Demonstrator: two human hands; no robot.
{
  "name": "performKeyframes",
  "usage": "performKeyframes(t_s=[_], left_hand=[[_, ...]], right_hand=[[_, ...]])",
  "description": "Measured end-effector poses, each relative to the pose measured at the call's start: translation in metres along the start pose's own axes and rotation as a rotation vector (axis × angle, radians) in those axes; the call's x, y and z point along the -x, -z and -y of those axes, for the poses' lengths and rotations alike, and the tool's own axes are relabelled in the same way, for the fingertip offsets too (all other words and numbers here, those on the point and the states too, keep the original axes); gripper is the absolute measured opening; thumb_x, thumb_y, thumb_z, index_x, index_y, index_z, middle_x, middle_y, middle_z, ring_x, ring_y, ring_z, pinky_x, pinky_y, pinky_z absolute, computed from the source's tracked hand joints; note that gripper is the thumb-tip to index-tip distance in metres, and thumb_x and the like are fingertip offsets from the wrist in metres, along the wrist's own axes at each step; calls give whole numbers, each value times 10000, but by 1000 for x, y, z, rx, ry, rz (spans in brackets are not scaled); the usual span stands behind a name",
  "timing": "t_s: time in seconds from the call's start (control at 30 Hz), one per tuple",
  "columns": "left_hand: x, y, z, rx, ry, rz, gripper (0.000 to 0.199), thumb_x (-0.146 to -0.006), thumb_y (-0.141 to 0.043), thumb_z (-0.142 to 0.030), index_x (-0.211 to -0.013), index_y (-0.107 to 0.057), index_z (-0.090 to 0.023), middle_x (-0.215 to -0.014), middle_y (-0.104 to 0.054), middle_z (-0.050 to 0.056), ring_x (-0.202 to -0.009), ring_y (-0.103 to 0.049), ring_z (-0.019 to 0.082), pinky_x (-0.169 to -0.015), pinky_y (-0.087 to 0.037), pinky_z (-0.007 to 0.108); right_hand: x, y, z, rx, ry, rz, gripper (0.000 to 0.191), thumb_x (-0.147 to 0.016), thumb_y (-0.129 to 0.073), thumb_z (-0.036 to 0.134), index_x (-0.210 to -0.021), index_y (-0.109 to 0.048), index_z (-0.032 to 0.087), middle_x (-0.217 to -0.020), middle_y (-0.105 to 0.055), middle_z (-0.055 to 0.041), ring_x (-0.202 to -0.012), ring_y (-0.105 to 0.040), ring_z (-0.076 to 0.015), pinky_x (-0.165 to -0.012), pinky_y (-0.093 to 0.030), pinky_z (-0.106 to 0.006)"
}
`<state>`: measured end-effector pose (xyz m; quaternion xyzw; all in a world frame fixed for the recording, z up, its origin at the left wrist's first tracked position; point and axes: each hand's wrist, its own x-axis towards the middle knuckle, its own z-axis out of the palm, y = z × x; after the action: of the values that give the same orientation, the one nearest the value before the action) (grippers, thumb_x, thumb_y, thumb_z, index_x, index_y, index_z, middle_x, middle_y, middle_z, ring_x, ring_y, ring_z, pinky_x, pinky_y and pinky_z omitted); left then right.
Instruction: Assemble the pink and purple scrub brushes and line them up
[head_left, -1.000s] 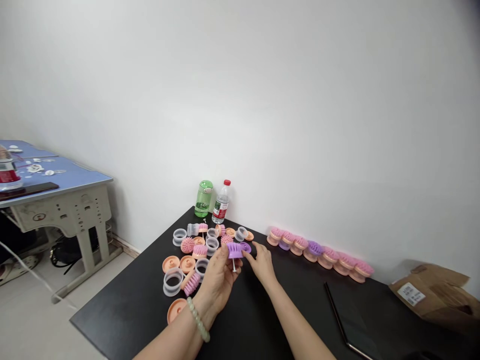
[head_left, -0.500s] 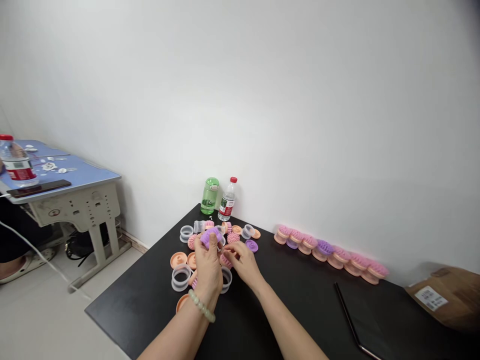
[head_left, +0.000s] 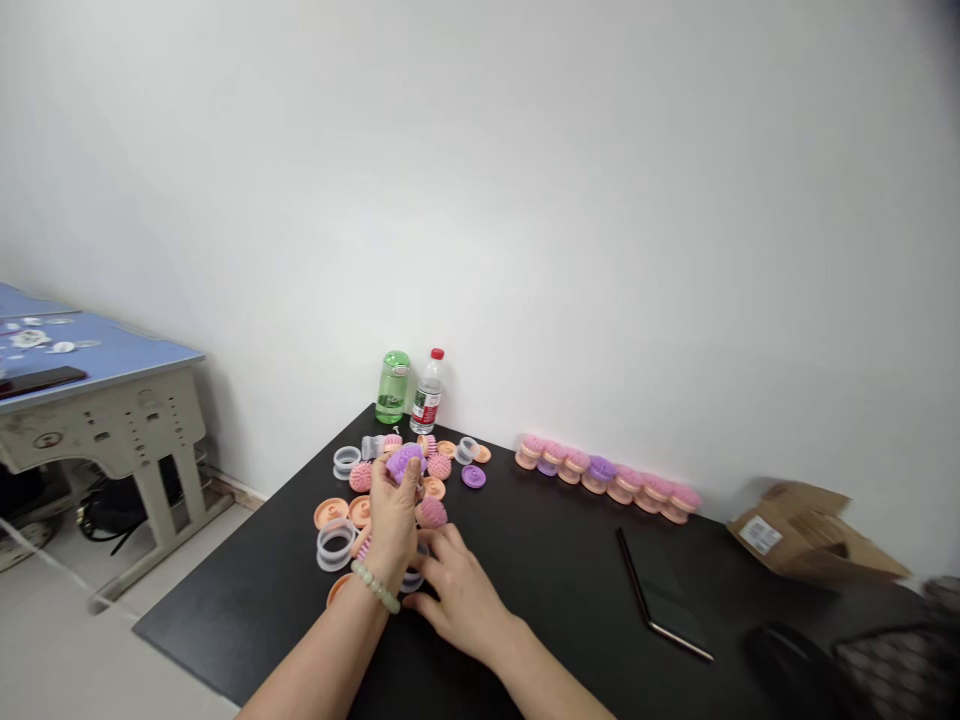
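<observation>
Near the far left corner of the black table (head_left: 525, 590), up above the table top, the spiky purple piece (head_left: 406, 461) is in the left hand (head_left: 396, 515). It sits at the top of that hand, with the thumb on its near side and the fingers bent around it. The right hand (head_left: 459, 592) is lower and to the right, with its fingers bent at a clear ring (head_left: 412, 580). I cannot tell if it grips the ring, because the fingers hide part of it. Around the left hand are pink spiky pieces (head_left: 431, 513), orange round pieces (head_left: 331, 513) and more clear rings (head_left: 335, 545), between the left edge and the hands. A flat purple disc (head_left: 473, 477) lies to the right of the purple piece, toward the far edge. Close to the far left corner stand a green bottle (head_left: 392, 388) and a clear bottle with a red cap (head_left: 427, 398). A row of pink and purple brushes (head_left: 598, 474) runs along the far edge by the wall. Black table top stretches from the right hand to a dark bent bar (head_left: 637, 590). Farther right is a brown box (head_left: 817, 535), near the far edge.
</observation>
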<state>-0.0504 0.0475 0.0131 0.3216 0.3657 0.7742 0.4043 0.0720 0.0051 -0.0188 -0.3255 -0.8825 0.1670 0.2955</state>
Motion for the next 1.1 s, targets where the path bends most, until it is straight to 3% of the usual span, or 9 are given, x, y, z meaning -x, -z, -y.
performKeyframes(t_s=[0.1,0.2,0.33,0.43,0.53,0.73,0.9,1.0,1.1], left_hand=[[7,-5,-1,3,80,69,406,-736,-805,-458,-917,-529,-220,-726,-562,-64,-611,-515,98,-584,-411,215],[16,-11,0,36,191,199,426,-698,-841,-414,-902,-523,-217,-732,-591,-56,-619,-553,109,-599,-463,236],[29,-15,6,106,381,400,429,-657,-878,-387,-894,-580,-189,-799,-639,-12,-747,-623,150,-707,-538,300],[35,-17,12,126,501,497,408,-640,-901,-349,-896,-650,-155,-826,-649,12,-768,-622,127,-671,-500,223],[37,-18,15,143,536,530,460,-583,-932,-362,-899,-684,-138,-843,-657,27,-756,-620,119,-661,-487,209],[38,-18,15,206,572,526,505,-509,-970,-329,-867,-650,-173,-863,-658,9,-815,-640,129,-809,-505,260],[43,-18,17,246,584,538,559,-490,-964,-421,-864,-637,-166,-893,-666,43,-798,-615,130,-707,-457,240],[47,-20,19,268,561,551,601,-447,-974,-435,-863,-632,-168,-885,-657,39,-810,-597,138,-732,-438,253],[51,-21,19,273,526,570,620,-427,-976,-440,-854,-615,-172,-870,-637,29,-799,-575,149,-737,-428,273]], right_hand=[[14,-2,2,-32,-74,-36,116,-752,-766,106,-823,-743,195,-1032,-689,-94,-1015,-577,-288,-888,-514,-418],[32,14,-5,-92,-161,-160,89,-804,-725,137,-750,-716,208,-1056,-682,-66,-1001,-612,-241,-891,-507,-364],[58,45,-22,-216,-328,-408,216,-899,-623,289,-729,-696,178,-1070,-663,-108,-915,-667,-229,-777,-541,-336],[69,59,-32,-341,-404,-549,360,-898,-614,438,-684,-688,159,-1084,-666,-148,-935,-687,-267,-745,-563,-345],[71,62,-32,-455,-417,-620,372,-862,-658,500,-707,-704,165,-1092,-674,-147,-973,-683,-280,-792,-566,-362],[68,50,-23,-588,-398,-708,362,-762,-771,503,-635,-674,178,-1116,-655,-146,-1009,-668,-285,-817,-569,-358],[68,38,-24,-673,-471,-755,342,-768,-760,518,-768,-766,177,-1220,-654,-157,-1107,-654,-325,-953,-529,-440],[67,33,-22,-731,-481,-733,356,-790,-740,522,-873,-787,179,-1219,-682,-150,-1142,-645,-334,-987,-513,-456],[66,30,-17,-714,-465,-752,332,-784,-748,508,-820,-767,178,-1188,-700,-140,-1111,-661,-326,-955,-536,-436]])
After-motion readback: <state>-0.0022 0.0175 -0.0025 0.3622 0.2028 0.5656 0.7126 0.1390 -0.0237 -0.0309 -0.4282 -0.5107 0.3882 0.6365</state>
